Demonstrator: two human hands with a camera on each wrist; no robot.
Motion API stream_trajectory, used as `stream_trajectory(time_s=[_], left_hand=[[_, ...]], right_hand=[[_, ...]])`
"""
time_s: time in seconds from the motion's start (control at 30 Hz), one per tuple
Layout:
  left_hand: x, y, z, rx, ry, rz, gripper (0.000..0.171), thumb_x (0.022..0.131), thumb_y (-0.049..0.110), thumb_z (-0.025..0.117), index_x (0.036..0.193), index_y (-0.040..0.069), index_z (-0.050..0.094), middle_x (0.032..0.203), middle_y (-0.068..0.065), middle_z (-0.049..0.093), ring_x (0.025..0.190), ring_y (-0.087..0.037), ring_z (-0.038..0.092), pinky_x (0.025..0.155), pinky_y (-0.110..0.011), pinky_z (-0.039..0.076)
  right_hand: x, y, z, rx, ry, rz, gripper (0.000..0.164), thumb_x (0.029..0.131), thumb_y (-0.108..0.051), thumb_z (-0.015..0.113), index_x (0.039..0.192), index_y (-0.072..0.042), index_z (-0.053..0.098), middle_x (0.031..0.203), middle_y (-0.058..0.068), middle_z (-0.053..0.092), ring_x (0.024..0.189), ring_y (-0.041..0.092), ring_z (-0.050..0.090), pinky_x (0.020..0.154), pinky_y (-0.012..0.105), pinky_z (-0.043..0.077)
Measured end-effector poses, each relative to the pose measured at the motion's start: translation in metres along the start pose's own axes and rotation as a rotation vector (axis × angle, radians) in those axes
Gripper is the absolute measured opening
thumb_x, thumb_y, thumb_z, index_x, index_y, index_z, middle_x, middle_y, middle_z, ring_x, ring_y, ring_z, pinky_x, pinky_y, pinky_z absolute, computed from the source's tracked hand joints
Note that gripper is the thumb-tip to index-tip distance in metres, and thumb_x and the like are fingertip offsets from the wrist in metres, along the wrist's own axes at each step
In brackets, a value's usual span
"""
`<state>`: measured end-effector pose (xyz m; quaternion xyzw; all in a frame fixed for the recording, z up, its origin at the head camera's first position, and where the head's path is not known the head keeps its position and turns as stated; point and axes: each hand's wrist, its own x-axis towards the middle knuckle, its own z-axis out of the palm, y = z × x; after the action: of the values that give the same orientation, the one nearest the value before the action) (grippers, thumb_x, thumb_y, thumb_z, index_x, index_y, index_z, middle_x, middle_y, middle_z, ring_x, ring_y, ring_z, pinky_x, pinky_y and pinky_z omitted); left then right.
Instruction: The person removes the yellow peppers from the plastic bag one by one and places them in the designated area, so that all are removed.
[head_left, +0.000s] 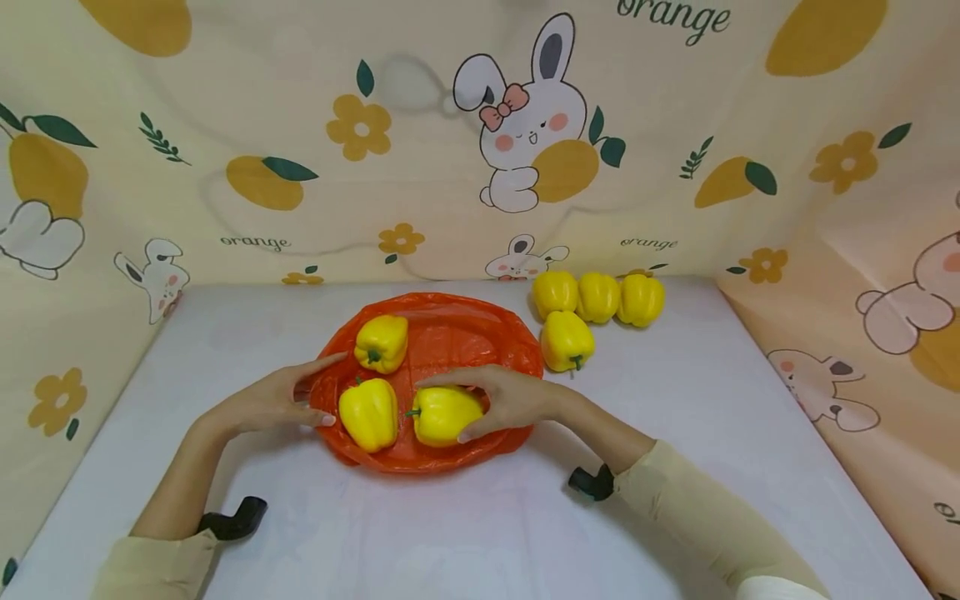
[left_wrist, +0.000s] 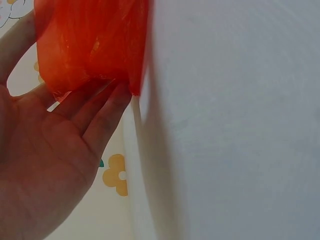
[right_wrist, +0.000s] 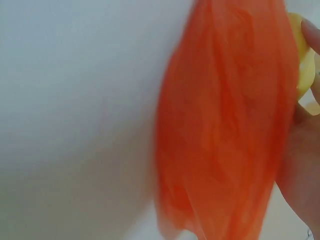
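Observation:
A red plastic bag (head_left: 442, 333) lies spread on the table with its mouth open upward. Two yellow bell peppers sit inside it: one at the back (head_left: 381, 343), another at the front left (head_left: 368, 414). My right hand (head_left: 517, 400) holds a third yellow bell pepper (head_left: 446, 417) inside the bag's front right, its green stem pointing left. At the left rim, my left hand (head_left: 273, 398) holds the bag, with thumb and index finger over the edge. The left wrist view shows other fingers (left_wrist: 107, 110) against the bag's outside. Red plastic hides much of the right hand's pepper in the right wrist view.
Several more yellow bell peppers (head_left: 598, 297) stand grouped at the back right of the white table (head_left: 465, 533), beside the bag. One of them (head_left: 567, 340) sits in front, close to the bag's right rim. Patterned cloth (head_left: 420, 192) rises behind and at both sides.

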<state>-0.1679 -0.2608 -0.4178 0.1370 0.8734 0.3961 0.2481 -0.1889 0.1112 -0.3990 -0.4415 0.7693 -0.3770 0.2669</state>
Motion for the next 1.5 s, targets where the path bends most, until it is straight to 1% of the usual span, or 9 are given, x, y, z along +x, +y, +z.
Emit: stream_trajectory(time_s=[0.1, 0.2, 0.37, 0.43, 0.67, 0.87, 1.13, 1.37, 1.5], left_hand=[[0.000, -0.001, 0.001, 0.003, 0.003, 0.005, 0.093, 0.082, 0.037, 0.079, 0.158, 0.019, 0.028, 0.155, -0.027, 0.030, 0.138, -0.048, 0.029, 0.104, -0.067, 0.038], [-0.001, -0.001, 0.003, -0.002, 0.005, 0.007, 0.093, 0.082, 0.037, 0.079, 0.158, 0.019, 0.028, 0.155, -0.027, 0.030, 0.139, -0.048, 0.028, 0.105, -0.069, 0.035], [-0.008, -0.006, 0.004, -0.008, -0.008, 0.004, 0.092, 0.083, 0.035, 0.079, 0.157, 0.019, 0.028, 0.155, -0.027, 0.031, 0.136, -0.046, 0.032, 0.104, -0.065, 0.038], [-0.009, -0.007, 0.004, -0.002, -0.011, 0.015, 0.091, 0.083, 0.035, 0.079, 0.157, 0.018, 0.029, 0.154, -0.027, 0.032, 0.135, -0.045, 0.034, 0.104, -0.064, 0.040], [-0.006, -0.004, 0.003, -0.001, -0.003, 0.025, 0.091, 0.083, 0.034, 0.079, 0.158, 0.018, 0.028, 0.155, -0.027, 0.031, 0.136, -0.045, 0.034, 0.104, -0.062, 0.041], [-0.003, -0.002, 0.002, 0.019, 0.012, 0.035, 0.092, 0.083, 0.037, 0.079, 0.158, 0.018, 0.028, 0.155, -0.027, 0.031, 0.138, -0.048, 0.030, 0.105, -0.066, 0.037], [-0.001, -0.001, 0.001, 0.036, 0.026, 0.046, 0.092, 0.083, 0.039, 0.078, 0.157, 0.018, 0.029, 0.155, -0.028, 0.031, 0.138, -0.047, 0.030, 0.105, -0.067, 0.035], [-0.001, -0.001, 0.002, 0.029, 0.024, 0.043, 0.092, 0.083, 0.038, 0.078, 0.158, 0.018, 0.028, 0.154, -0.027, 0.032, 0.138, -0.046, 0.031, 0.104, -0.065, 0.038], [-0.001, 0.000, 0.002, 0.029, 0.022, 0.036, 0.092, 0.083, 0.039, 0.078, 0.158, 0.018, 0.028, 0.155, -0.027, 0.031, 0.138, -0.047, 0.031, 0.104, -0.065, 0.038]], right_hand=[[-0.004, 0.000, -0.007, -0.021, 0.020, -0.015, 0.072, 0.086, -0.025, 0.079, 0.149, -0.031, 0.045, 0.145, -0.017, 0.047, 0.131, 0.009, 0.041, 0.110, 0.036, 0.040], [-0.008, 0.001, -0.012, -0.033, 0.040, -0.006, 0.072, 0.086, -0.028, 0.078, 0.149, -0.031, 0.044, 0.145, -0.018, 0.047, 0.132, 0.008, 0.041, 0.110, 0.036, 0.040], [-0.013, 0.003, -0.011, -0.016, 0.072, 0.025, 0.071, 0.087, -0.031, 0.077, 0.149, -0.036, 0.043, 0.146, -0.020, 0.046, 0.132, 0.007, 0.040, 0.109, 0.037, 0.040], [-0.016, 0.003, -0.011, -0.014, 0.088, 0.031, 0.072, 0.086, -0.032, 0.077, 0.149, -0.037, 0.043, 0.146, -0.020, 0.046, 0.132, 0.007, 0.041, 0.109, 0.038, 0.040], [-0.026, 0.002, -0.023, 0.007, 0.149, 0.082, 0.075, 0.086, -0.032, 0.078, 0.151, -0.038, 0.041, 0.149, -0.015, 0.045, 0.135, 0.013, 0.039, 0.109, 0.043, 0.040], [-0.035, 0.003, -0.034, -0.007, 0.185, 0.146, 0.074, 0.085, -0.037, 0.078, 0.148, -0.045, 0.042, 0.150, -0.019, 0.042, 0.137, 0.013, 0.037, 0.109, 0.045, 0.041], [-0.044, 0.005, -0.048, -0.024, 0.247, 0.107, 0.073, 0.085, -0.032, 0.079, 0.149, -0.038, 0.044, 0.148, -0.013, 0.047, 0.131, 0.016, 0.044, 0.109, 0.046, 0.040], [-0.054, 0.007, -0.056, 0.028, 0.310, 0.182, 0.074, 0.084, -0.032, 0.080, 0.148, -0.043, 0.044, 0.144, -0.010, 0.051, 0.122, 0.020, 0.047, 0.102, 0.044, 0.046], [-0.062, 0.008, -0.062, 0.061, 0.347, 0.212, 0.074, 0.085, -0.030, 0.079, 0.149, -0.040, 0.043, 0.147, -0.009, 0.047, 0.126, 0.019, 0.046, 0.106, 0.047, 0.044]])
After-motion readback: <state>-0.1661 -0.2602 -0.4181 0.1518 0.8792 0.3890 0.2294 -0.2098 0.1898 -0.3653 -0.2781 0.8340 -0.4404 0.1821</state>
